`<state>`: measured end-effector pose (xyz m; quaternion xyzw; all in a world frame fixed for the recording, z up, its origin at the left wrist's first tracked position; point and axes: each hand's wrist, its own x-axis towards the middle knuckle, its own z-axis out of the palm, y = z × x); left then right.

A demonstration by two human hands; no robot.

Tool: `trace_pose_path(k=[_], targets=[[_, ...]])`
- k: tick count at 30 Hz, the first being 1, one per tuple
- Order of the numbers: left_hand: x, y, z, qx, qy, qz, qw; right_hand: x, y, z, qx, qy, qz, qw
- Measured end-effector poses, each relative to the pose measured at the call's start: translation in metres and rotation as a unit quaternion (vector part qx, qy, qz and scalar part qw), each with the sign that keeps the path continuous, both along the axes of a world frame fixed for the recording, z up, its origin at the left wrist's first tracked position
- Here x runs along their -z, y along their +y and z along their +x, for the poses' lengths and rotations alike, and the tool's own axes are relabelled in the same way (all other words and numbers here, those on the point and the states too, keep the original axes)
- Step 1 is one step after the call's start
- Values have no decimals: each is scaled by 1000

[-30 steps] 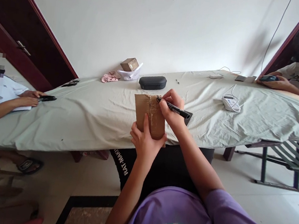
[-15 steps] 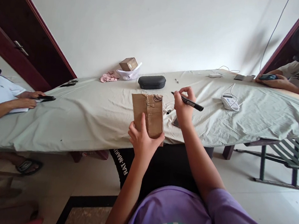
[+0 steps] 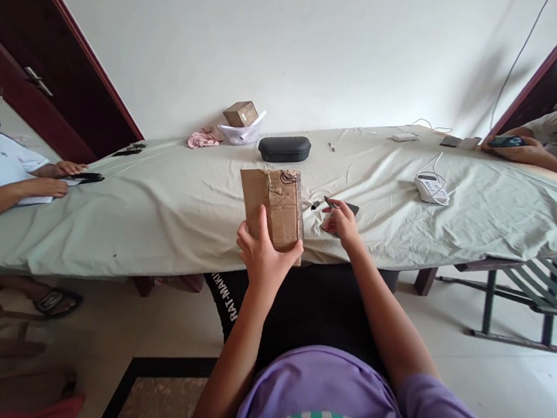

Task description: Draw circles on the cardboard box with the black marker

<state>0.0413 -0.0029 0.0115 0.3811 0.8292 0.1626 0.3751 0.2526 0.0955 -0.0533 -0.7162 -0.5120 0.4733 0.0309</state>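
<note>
My right hand (image 3: 341,221) has come down from the air to the tabletop (image 3: 168,203), bringing the black marker (image 3: 332,205) with it; my fingers (image 3: 335,210) are curling around the marker just beside its loose cap (image 3: 315,205) and over a dark flat thing (image 3: 349,209) lying on the pale cloth. My left hand (image 3: 262,254) is grasping the cardboard box (image 3: 273,205) from below, thumb pressing on its front face, holding it upright at the near edge of the tabletop with a black scribble (image 3: 288,176) showing at its top. Farther back a black zip case (image 3: 284,148) is lying, with a small carton (image 3: 241,113) on a white bag beside a pink cloth (image 3: 204,139). A white device (image 3: 430,187) with a cable is sitting to the right. Other people's hands are resting at both far ends.
</note>
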Motion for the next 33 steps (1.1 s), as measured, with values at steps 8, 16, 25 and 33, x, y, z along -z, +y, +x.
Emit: trace_pose_path(k=[8, 16, 25, 33], targets=[[3, -2, -2, -1, 3, 9, 1000, 6, -33, -22, -272, -160, 24, 949], [3, -2, -2, -9, -4, 6, 1000, 3, -29, -28, -320, -244, 5, 915], [2, -2, -2, -6, -2, 8, 1000, 11, -21, -30, -333, -280, -32, 900], [0, -1, -1, -1, 2, -4, 1000, 12, -17, -38, -301, -322, -55, 896]])
